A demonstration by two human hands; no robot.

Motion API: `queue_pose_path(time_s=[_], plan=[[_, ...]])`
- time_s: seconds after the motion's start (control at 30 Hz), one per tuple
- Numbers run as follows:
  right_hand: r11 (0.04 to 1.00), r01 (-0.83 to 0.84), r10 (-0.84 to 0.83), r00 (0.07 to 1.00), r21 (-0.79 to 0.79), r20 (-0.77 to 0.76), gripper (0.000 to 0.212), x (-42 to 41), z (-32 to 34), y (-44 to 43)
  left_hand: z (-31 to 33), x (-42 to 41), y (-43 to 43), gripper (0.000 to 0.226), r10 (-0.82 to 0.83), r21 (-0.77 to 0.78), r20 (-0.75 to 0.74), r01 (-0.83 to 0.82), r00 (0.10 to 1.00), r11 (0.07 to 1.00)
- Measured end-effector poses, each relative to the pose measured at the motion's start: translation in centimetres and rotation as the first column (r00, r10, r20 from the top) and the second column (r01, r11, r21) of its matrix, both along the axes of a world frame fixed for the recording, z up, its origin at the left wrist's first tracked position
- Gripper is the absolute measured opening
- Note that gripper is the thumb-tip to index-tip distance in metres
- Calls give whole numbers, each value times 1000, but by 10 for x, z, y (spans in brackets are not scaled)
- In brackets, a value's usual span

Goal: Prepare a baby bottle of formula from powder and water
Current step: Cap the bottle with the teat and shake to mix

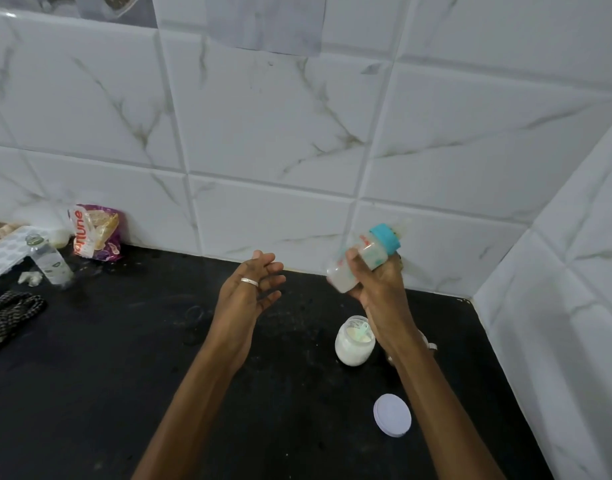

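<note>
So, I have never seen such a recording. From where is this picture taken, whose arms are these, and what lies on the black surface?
There is no machine here. One camera sits on a person's head and looks forward and down, so the two bare arms are that person's own. The right hand grips a small baby bottle with a teal collar, tilted, with whitish liquid inside; it is blurred, so perhaps it is being shaken. The left hand is open, holds nothing and wears a ring. On the black counter stands an open jar of white powder with a scoop in it; a white lid lies nearer to the camera. Far left, by the tiled wall, are a clear water bottle and a printed packet.
</note>
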State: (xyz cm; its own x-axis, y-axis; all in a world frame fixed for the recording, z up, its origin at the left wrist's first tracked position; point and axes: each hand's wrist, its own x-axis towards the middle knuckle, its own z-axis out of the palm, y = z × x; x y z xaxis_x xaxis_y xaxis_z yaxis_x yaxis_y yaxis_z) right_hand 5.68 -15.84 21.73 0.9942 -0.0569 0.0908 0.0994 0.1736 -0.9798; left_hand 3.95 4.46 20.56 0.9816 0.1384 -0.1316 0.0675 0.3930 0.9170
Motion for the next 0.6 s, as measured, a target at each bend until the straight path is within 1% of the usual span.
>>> queue_pose_path(time_s=[0.07, 0.1, 0.13, 0.2, 0.23, 0.3, 0.33, 0.37, 0.43, 0.47, 0.5, 0.53, 0.57, 0.6], plan=[[986, -91, 90, 996, -141, -12, 67, -1, -1, 1, 0, 0, 0, 36, -3, 0, 5, 3, 1000, 1000], [983, -114, 113, 993, -145, -15, 66, -1, -3, 1, 0, 0, 0, 35, -4, 0, 7, 4, 1000, 1000], [990, -97, 97, 995, -101, -8, 66, -1, -4, 0, 0, 0, 0, 35, -4, 1, 9, 4, 1000, 1000], [999, -18, 19, 1000, 51, -13, 68, 0, -4, -1, 1, 0, 0, 35, 1, 2, 4, -1, 1000, 1000], [997, -16, 18, 1000, 78, -18, 68, -1, -3, 0, 1, -1, 0, 34, 5, 1, 0, -5, 1000, 1000], [994, -94, 93, 995, -54, -22, 61, -4, -5, 0, 0, -1, 0, 33, 4, 3, -6, -4, 1000, 1000], [988, -121, 120, 993, -93, -18, 58, -5, -6, 0, 0, -1, 1, 33, 1, 4, -7, -1, 1000, 1000], [991, -110, 110, 994, -76, -9, 56, -5, -6, -1, 0, -1, 1, 33, 0, 1, -6, 0, 1000, 1000], [999, -25, 25, 1000, 41, 0, 53, -3, -5, -2, -1, -2, 1, 32, 3, 1, -6, -3, 1000, 1000], [998, -11, 11, 1000, 56, 1, 52, -2, -4, 0, -1, -2, 1, 31, 2, 3, -6, -2, 1000, 1000], [1000, -27, 27, 1000, 5, 1, 54, -3, -2, 2, -1, -2, 0, 31, 0, 5, -6, 0, 1000, 1000], [994, -76, 76, 997, -81, -3, 57, -3, -3, 2, -1, -2, 0, 30, -4, 8, -5, 4, 1000, 1000], [985, -114, 114, 993, -132, -10, 60, -5, -4, 2, -1, -1, -1, 30, -6, 8, -4, 6, 1000, 1000], [986, -118, 118, 993, -117, -4, 62, -4, -4, 2, -1, -1, -1, 31, -4, 5, -4, 4, 1000, 1000]])
